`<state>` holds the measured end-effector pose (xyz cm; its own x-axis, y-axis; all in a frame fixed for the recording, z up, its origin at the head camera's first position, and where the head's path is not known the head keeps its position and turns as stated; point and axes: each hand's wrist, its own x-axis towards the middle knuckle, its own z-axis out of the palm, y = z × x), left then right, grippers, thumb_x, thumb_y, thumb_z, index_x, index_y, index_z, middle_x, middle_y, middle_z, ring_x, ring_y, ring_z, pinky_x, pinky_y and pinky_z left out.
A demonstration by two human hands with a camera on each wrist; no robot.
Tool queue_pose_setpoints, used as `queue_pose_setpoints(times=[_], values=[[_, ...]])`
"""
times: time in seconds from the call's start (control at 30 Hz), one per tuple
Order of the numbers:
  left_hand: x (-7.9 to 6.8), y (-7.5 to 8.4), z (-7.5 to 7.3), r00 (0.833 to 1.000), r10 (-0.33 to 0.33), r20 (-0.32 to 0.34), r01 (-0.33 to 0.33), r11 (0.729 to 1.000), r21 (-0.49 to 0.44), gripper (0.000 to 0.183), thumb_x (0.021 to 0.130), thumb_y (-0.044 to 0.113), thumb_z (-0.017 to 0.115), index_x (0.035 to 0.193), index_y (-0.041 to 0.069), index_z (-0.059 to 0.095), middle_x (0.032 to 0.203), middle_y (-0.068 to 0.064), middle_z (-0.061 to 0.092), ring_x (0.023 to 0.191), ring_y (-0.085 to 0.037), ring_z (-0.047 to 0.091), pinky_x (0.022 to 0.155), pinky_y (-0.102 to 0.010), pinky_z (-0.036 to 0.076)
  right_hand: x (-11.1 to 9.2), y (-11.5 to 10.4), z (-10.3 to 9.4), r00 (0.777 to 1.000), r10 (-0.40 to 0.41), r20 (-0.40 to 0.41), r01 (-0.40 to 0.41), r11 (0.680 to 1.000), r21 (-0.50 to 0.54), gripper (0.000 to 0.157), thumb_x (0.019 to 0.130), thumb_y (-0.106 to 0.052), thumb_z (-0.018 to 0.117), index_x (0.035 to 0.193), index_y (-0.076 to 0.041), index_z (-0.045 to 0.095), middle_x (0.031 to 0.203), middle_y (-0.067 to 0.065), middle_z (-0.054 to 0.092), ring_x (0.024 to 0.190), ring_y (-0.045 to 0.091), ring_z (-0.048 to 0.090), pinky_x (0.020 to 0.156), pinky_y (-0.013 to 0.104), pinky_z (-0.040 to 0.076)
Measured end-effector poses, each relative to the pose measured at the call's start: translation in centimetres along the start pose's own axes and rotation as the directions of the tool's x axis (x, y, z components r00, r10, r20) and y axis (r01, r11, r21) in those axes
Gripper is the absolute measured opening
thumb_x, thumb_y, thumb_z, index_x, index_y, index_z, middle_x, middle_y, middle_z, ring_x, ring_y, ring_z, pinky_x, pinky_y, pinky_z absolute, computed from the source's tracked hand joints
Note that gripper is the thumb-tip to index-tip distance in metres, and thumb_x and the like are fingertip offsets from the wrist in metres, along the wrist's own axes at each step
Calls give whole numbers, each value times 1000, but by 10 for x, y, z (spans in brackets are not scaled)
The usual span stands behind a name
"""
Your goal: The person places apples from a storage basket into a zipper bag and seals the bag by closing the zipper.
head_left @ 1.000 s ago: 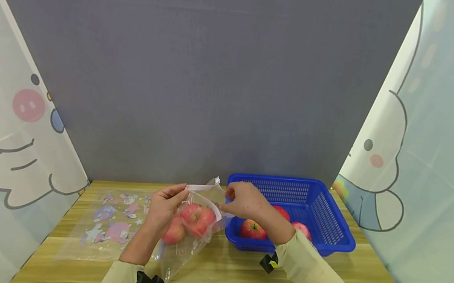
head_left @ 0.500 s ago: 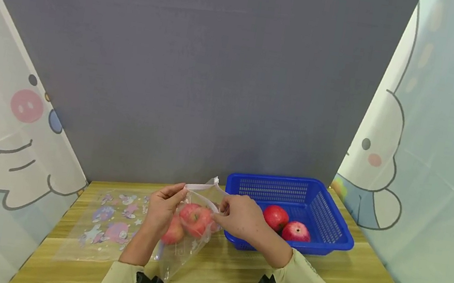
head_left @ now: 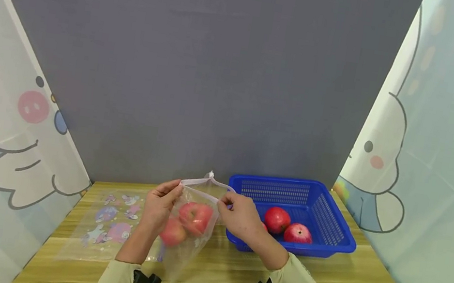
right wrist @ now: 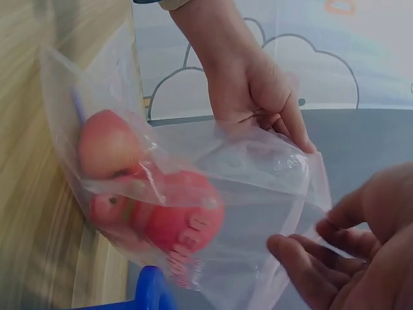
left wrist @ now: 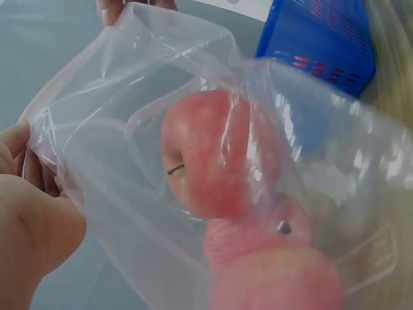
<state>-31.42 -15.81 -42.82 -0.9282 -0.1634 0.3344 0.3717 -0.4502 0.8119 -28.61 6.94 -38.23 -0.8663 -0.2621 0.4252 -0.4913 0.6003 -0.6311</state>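
Clear bag [head_left: 185,253]: you have it just left of the blue basket [head_left: 325,248], mouth up and gaping; whether its base touches the table, you cannot tell
Bagged apples [head_left: 195,218]: at least three show through the film, bunched low in the bag, left of the basket
Left hand [head_left: 159,204]: your thumb and fingertips pinch the end of the mouth farther from the basket
Right hand [head_left: 242,216]: your thumb and fingers pinch the near edge of the mouth, at the basket's left end
Film: expect it soft, limp and probably slick, so it may slip or sag if your pinch loosens
Load: expect nearly all the weight in the fruit, firm but likely to bruise if dropped
Best hold: take the white zip strip [head_left: 210,175], likely the stiffest part, with both hands well apart; to carry it, support the fruit from below
Loose apples [head_left: 277,220]: inside the basket
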Motion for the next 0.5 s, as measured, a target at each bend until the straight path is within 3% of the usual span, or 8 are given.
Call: queue_pose_setpoints(times=[0.1, 0.23, 0.33, 0.5], values=[[1, 4, -4, 998, 36, 45, -36, 999, -4, 17, 89, -2, 68, 97, 10, 77, 83, 2, 69, 74, -7, 63, 64, -17, 49, 2, -2, 2, 997, -22, -67, 27, 997, 74, 11, 93, -14, 63, 83, -17, 66, 63, -10, 53, 49, 6, 44, 47, 25, 39], [0, 15, -3, 999, 36, 30, -36, 999, -2, 17, 87, -4, 70, 94, 10, 77, 81, -1, 70, 73, -9, 63, 64, -18, 49, 4, -8, 1, 989, -64, -130, 84, 985, 153, 7, 94, -11, 64, 88, -15, 67, 61, -10, 50, 49, 5, 41, 44, 24, 35], [-5, 23, -1, 999, 42, 15, -42, 999, 22, 17, 84, -3, 73, 91, 12, 77, 81, -2, 70, 72, -10, 63, 65, -19, 51, 3, -10, -1, 987, -89, -135, 115, 974, 197, 7, 95, -11, 62, 90, -14, 66, 61, -10, 48, 48, 5, 39, 43, 23, 33], [-15, 34, -7, 994, 71, 83, -76, 995, 58, 24, 89, -8, 65, 94, 13, 77, 85, -1, 71, 74, -10, 65, 69, -19, 53, 1, -9, -4, 982, -139, -125, 166, 959, 231, 9, 98, -15, 61, 92, -14, 67, 59, -9, 47, 48, 5, 39, 41, 23, 34]])
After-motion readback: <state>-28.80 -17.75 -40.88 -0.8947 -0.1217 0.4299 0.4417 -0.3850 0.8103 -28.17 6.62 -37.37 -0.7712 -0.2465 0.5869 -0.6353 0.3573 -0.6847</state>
